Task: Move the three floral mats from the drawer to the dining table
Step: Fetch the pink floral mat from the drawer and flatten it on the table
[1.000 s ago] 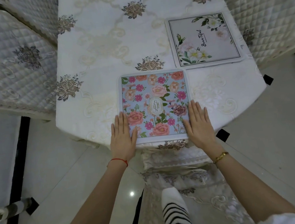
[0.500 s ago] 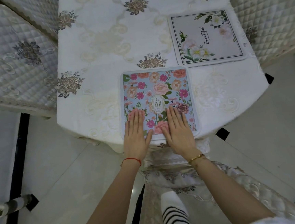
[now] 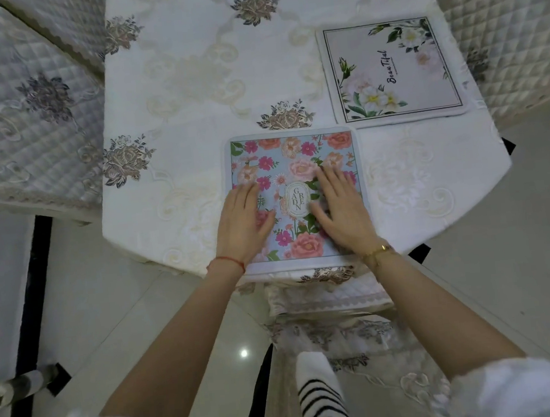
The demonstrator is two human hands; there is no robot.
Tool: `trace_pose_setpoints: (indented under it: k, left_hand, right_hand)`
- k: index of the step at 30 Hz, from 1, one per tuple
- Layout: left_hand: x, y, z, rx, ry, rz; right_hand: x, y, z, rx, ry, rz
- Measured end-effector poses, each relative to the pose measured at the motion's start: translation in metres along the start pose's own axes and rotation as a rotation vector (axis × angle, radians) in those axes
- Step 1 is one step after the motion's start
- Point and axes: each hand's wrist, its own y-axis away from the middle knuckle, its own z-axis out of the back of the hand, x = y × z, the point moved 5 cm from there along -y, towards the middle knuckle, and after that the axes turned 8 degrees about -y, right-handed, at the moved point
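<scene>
Blue floral mat (image 3: pixel 291 160) partly hidden | left hand (image 3: pixel 242 222), right hand (image 3: pixel 342 212) flat, pressing it, gripping nothing

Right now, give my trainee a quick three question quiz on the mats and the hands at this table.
1. True or false: both hands lie flat on the blue floral mat.
2. How many mats lie on the dining table?
3. Where is the white floral mat relative to the blue one? A) stacked on it B) apart, farther away to the right C) on the floor

Key: 1 true: left hand, right hand. 2 two. 3 B.
</scene>
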Motion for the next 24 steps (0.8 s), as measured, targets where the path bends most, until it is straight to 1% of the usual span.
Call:
trace_pose_setpoints:
  k: [3,7,12,15,20,24]
  left_hand:
    - [-0.002,-0.050,-0.006,0.066,-0.022,-0.026]
    - [0.003,-0.090,-0.019,0.142,-0.102,-0.038]
    - [0.020,-0.085,-0.031,0.100,-0.147,-0.011]
    - [0.025,-0.085,-0.033,0.076,-0.146,0.033]
    - [0.035,-0.080,-0.030,0.064,-0.134,0.120]
    - [0.039,-0.079,-0.025,0.093,-0.152,0.104]
  right_hand:
    - [0.016,-0.052,-0.004,0.072,0.090,0.062]
    - [0.026,-0.090,-0.014,0.111,0.146,0.102]
    - [0.013,-0.090,-0.020,0.078,0.157,0.139]
    - [0.004,-0.088,-0.014,0.063,0.131,0.108]
    - [-0.041,-0.076,0.011,0.022,0.145,-0.010]
    - [-0.042,-0.075,0.013,-0.003,0.125,-0.055]
